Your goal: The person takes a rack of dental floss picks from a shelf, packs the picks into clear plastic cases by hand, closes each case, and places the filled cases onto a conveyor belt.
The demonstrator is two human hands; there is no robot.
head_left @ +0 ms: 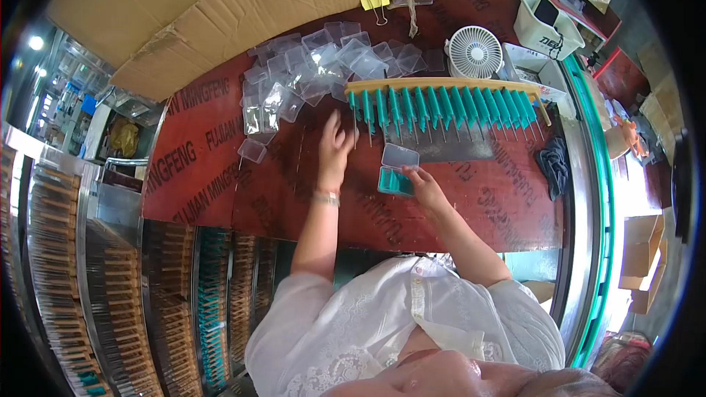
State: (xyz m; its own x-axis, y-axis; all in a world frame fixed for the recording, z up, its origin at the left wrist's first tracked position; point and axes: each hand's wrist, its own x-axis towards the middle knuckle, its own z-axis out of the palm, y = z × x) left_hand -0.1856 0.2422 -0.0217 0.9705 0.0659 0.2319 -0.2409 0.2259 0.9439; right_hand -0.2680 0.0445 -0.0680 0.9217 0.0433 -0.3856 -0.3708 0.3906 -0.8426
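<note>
My right hand holds a small clear hinged box (397,181) by its right edge; its lid (401,156) stands open and teal pieces lie inside. That right hand (422,182) has its fingers closed on the box. My left hand (336,144) is raised with fingers apart, close to the left end of a wooden rack (441,84). Nothing shows between its fingers. From the rack hang a row of teal pieces (456,106) on thin metal pins. Many clear plastic boxes (294,66) are piled behind and left of my left hand.
A white fan (475,53) stands behind the rack. At the back right are a white bin (548,27) and a dark cloth (553,167). Cardboard (257,7) borders the far side. Racks of wooden strips (132,309) stand at lower left.
</note>
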